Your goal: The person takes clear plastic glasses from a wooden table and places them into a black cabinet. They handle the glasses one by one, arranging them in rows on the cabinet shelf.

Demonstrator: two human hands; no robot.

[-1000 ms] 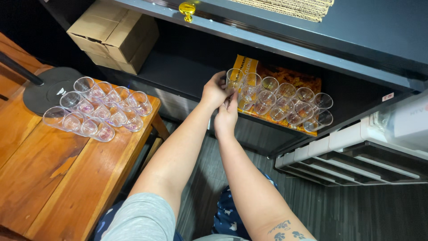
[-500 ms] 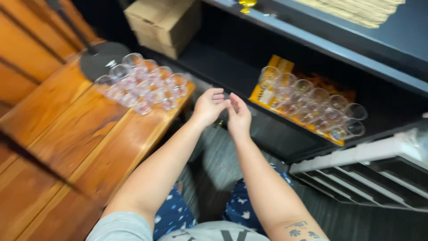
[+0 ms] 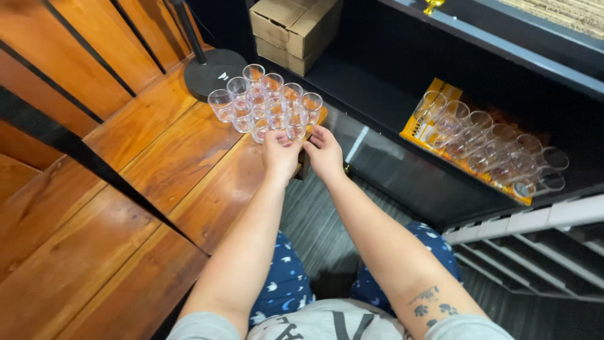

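Several clear plastic cups [image 3: 264, 104] stand in a tight cluster on the wooden table [image 3: 126, 189]. My left hand [image 3: 280, 156] reaches over the table's edge, its fingers closed on a clear cup [image 3: 294, 131] at the near side of the cluster. Just to the right is my right hand [image 3: 325, 153], fingers loosely spread and tips close to the same cup. More clear cups [image 3: 491, 145] lie on their sides on an orange sheet [image 3: 420, 123] on the dark lower shelf.
A black round stand base [image 3: 217, 70] with a pole sits behind the cluster. A cardboard box [image 3: 294, 28] rests on the shelf at the back. White slatted racks [image 3: 535, 239] are at lower right, with grey floor between the table and the shelf.
Both hands have moved left from the cups on the shelf to the cluster on the table. The view has swung left with them.
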